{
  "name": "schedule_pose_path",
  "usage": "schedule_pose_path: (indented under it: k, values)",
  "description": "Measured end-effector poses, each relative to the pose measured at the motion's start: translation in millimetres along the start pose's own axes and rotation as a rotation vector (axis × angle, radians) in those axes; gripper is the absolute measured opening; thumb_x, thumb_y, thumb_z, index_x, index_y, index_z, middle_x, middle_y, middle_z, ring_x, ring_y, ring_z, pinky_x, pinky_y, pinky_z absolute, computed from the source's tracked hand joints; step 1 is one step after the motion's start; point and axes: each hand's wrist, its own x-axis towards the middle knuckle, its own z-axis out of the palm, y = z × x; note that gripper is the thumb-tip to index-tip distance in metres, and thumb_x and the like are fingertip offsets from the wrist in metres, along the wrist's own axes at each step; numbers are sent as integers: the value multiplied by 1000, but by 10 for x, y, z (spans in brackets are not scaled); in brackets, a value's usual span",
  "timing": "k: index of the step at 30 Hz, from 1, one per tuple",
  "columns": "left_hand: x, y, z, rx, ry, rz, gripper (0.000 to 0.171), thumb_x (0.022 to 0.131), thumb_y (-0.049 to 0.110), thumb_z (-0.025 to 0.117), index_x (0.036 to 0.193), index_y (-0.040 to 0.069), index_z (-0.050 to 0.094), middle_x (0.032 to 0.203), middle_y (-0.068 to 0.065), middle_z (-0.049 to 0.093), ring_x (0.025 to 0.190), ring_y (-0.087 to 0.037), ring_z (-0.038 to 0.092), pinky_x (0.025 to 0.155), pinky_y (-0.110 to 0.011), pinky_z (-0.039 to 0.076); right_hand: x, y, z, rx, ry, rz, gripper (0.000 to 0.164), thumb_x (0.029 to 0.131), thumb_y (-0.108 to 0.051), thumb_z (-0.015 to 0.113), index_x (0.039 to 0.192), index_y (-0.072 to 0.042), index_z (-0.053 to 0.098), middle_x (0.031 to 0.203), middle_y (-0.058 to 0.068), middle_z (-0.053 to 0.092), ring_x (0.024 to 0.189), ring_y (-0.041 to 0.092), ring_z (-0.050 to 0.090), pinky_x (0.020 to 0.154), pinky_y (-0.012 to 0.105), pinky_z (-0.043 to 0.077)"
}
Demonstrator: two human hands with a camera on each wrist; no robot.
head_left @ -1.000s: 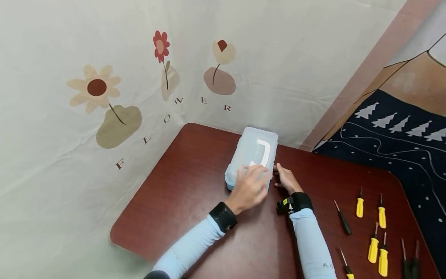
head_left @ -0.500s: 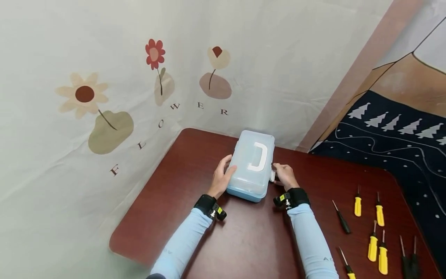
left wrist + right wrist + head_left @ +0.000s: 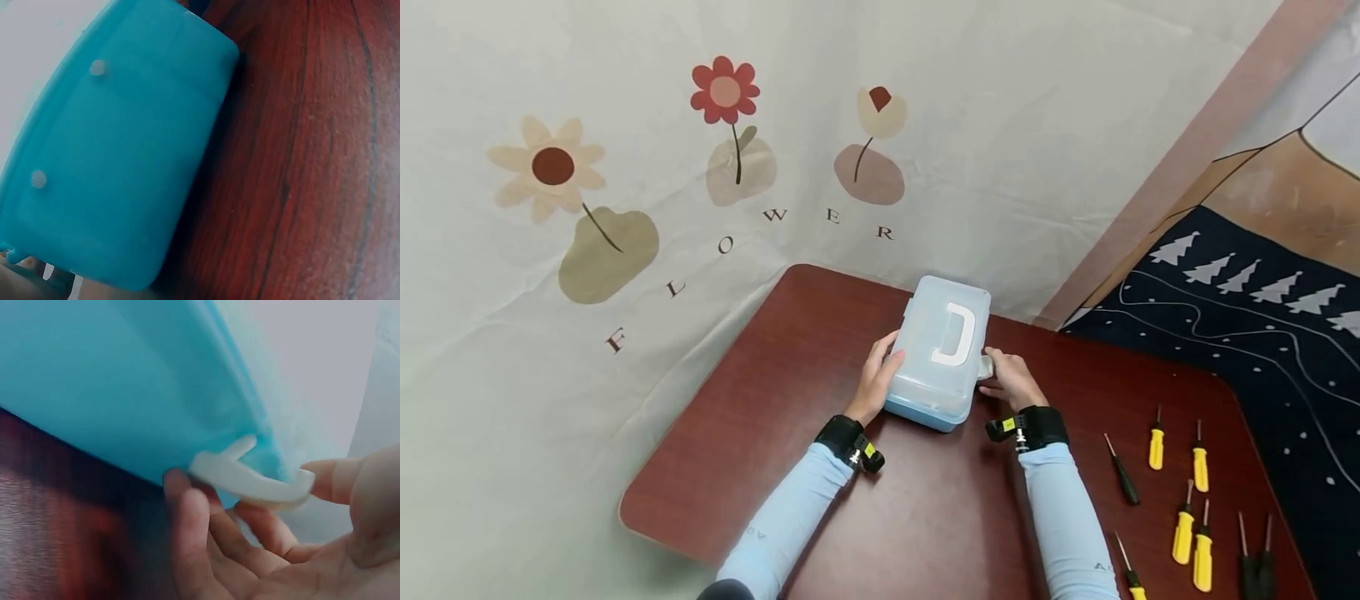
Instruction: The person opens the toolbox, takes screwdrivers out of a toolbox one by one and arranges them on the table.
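A light-blue plastic toolbox (image 3: 934, 350) with a translucent lid and a white handle (image 3: 955, 335) on top stands on the table, lid down. My left hand (image 3: 874, 377) holds its left side, with the thumb at the lid's edge. On the right side, a white latch (image 3: 250, 481) sticks out from the toolbox wall. My right hand (image 3: 1015, 379) has it between thumb and fingers (image 3: 194, 531). In the left wrist view, the blue end wall (image 3: 131, 150) fills much of the picture and only a bit of the left hand shows at the lower left corner.
Several yellow-handled screwdrivers (image 3: 1183, 533) and black-handled screwdrivers (image 3: 1123, 479) lie apart on the right of the brown table (image 3: 737, 450). A cloth wall with printed flowers (image 3: 880, 175) rises right behind the toolbox; a dark printed cloth (image 3: 1262, 350) hangs at right.
My left hand has gone from over the lid's front to the toolbox's left side. The right hand stays at the latch, which now stands out from the wall. The head view has shifted slightly.
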Motion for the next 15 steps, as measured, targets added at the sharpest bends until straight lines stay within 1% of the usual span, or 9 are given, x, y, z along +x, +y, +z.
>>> schedule_pose_path:
  k: [4, 8, 10, 12, 15]
  values:
    - [-11, -7, -7, 11, -8, 15, 52, 111, 33, 47, 161, 18, 43, 165, -9, 40, 152, -28, 40, 123, -54, 31, -72, -78, 2, -68, 37, -22, 58, 112, -45, 39, 147, 0, 49, 132, 15, 61, 102, 19, 67, 87, 29, 62]
    - [-15, -23, -7, 17, -20, 13, 52, 112, 35, 45, 161, 20, 43, 165, -8, 40, 152, -27, 40, 123, -53, 32, -135, -132, -21, -107, 37, -30, 52, 110, -44, 47, 138, 0, 53, 126, 15, 67, 99, 17, 70, 84, 29, 61]
    - [-16, -24, -7, 13, -18, 16, 52, 112, 34, 45, 161, 19, 43, 165, -8, 40, 152, -27, 40, 123, -54, 33, -176, -155, -33, -126, 35, -44, 53, 109, -45, 51, 137, 1, 53, 124, 14, 68, 100, 18, 71, 84, 30, 62]
    - [-16, -24, -8, 8, -11, 21, 51, 112, 32, 46, 161, 17, 44, 165, -9, 40, 151, -28, 41, 122, -54, 33, -211, -182, -37, -146, 43, -64, 53, 109, -44, 54, 137, 1, 56, 123, 15, 68, 102, 21, 72, 84, 31, 62]
    - [-14, -18, -11, 7, 10, 30, 50, 112, 29, 46, 160, 15, 44, 164, -11, 41, 150, -30, 42, 122, -54, 33, -250, -219, -38, -193, 52, -100, 54, 109, -42, 55, 138, 3, 55, 125, 20, 66, 106, 29, 72, 89, 38, 63]
